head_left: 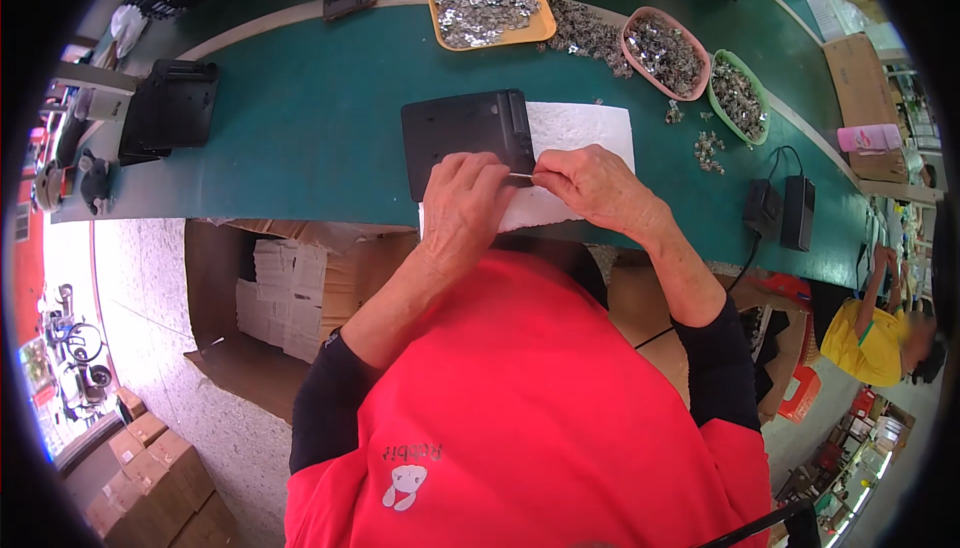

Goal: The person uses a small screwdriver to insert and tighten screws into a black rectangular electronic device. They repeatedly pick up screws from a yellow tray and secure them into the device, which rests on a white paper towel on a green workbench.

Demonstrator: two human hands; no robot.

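Observation:
A flat black plastic case (462, 128) with a raised ridge along its right side lies on a white foam sheet (582, 130). My left hand (462, 203) is closed over the near edge of the case, its fingers bent and bunched near the right corner. Just right of it, my right hand (600, 188) pinches with thumb and forefinger at that corner. Between the two hands shows a thin pale rod (519, 176), its right end in the right hand's pinch. The fingers hide the corner of the case and the rod's left end.
Small metal clips fill a yellow tray (437, 23), a pink tray (640, 60) and a green tray (722, 108); loose clips (585, 36) lie between them. More black cases (175, 106) stand left. Black power adapters (797, 213) sit right. An open carton (215, 288) is below the table edge.

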